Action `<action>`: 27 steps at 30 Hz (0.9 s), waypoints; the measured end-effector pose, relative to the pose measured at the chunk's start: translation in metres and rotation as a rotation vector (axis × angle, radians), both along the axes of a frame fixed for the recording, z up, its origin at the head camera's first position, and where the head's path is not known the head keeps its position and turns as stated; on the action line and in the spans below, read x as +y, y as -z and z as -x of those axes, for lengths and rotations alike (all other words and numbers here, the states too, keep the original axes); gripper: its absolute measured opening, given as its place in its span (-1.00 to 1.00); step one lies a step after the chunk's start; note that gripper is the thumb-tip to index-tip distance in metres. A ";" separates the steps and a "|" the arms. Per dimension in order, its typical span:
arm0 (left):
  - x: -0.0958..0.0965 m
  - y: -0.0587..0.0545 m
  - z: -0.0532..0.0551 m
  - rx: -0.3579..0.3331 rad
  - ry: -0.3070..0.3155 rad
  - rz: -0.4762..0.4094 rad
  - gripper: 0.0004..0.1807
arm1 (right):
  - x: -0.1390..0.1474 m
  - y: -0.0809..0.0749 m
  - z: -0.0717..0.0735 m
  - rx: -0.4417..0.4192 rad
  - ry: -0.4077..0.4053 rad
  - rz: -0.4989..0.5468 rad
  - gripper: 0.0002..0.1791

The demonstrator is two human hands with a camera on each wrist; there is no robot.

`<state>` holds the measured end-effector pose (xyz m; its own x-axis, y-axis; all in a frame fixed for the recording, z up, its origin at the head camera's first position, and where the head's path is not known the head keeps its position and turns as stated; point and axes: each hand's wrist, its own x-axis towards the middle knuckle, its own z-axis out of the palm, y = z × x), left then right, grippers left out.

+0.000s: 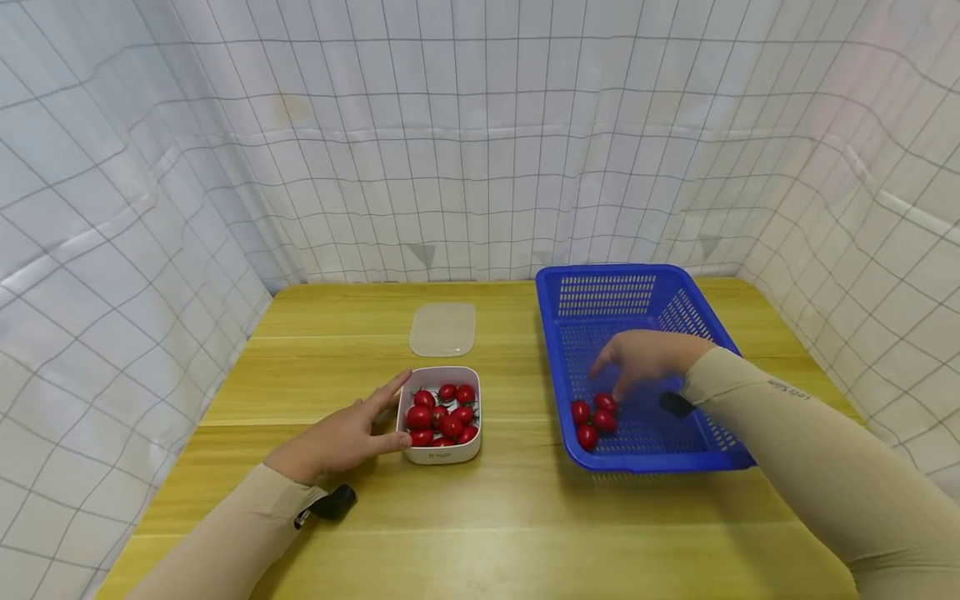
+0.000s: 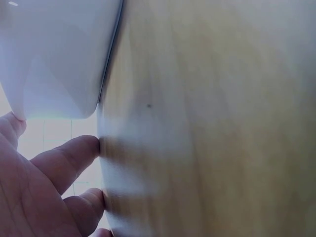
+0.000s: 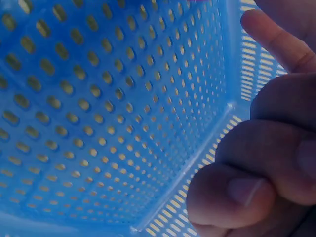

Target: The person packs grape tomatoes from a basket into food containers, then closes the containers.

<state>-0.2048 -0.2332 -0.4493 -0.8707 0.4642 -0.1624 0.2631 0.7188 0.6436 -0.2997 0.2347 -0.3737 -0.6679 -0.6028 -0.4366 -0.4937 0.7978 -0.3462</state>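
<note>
A white square container [image 1: 444,455] full of small red tomatoes [image 1: 450,425] stands in front of my left hand [image 1: 348,435]. With thumb and index finger spread, that hand touches the container's left side; in the left wrist view its other fingers reach down to the table. My right hand [image 1: 648,360] is inside the blue basket [image 1: 551,350], its thumb and index finger parted and nothing visible between them. Several tomatoes [image 1: 595,421] lie in the basket's near left corner, just below those fingertips. In the right wrist view the remaining fingers [image 3: 227,197] are curled over the perforated basket floor.
A translucent flat lid [image 1: 442,329] lies on the wooden table [image 1: 517,508] behind the container. White curtains with a grid pattern [image 1: 480,167] close off the back and both sides. The basket's raised walls surround the right hand.
</note>
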 end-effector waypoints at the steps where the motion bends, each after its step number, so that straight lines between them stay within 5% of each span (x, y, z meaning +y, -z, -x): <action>1: 0.000 0.000 0.000 0.005 0.003 0.001 0.13 | 0.000 0.001 -0.001 0.001 -0.007 -0.003 -0.48; 12: -0.001 -0.001 0.000 0.010 0.004 0.008 0.12 | 0.002 0.020 0.003 0.000 -0.054 -0.046 -0.46; 27: -0.002 0.000 0.000 -0.001 0.004 -0.007 0.12 | -0.006 0.037 0.008 -0.015 -0.025 0.097 -0.52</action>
<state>-0.2052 -0.2349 -0.4492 -0.8685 0.4691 -0.1601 0.2657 0.7132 0.6486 -0.3077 0.2289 -0.4103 -0.6460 -0.6591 -0.3850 -0.5072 0.7476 -0.4287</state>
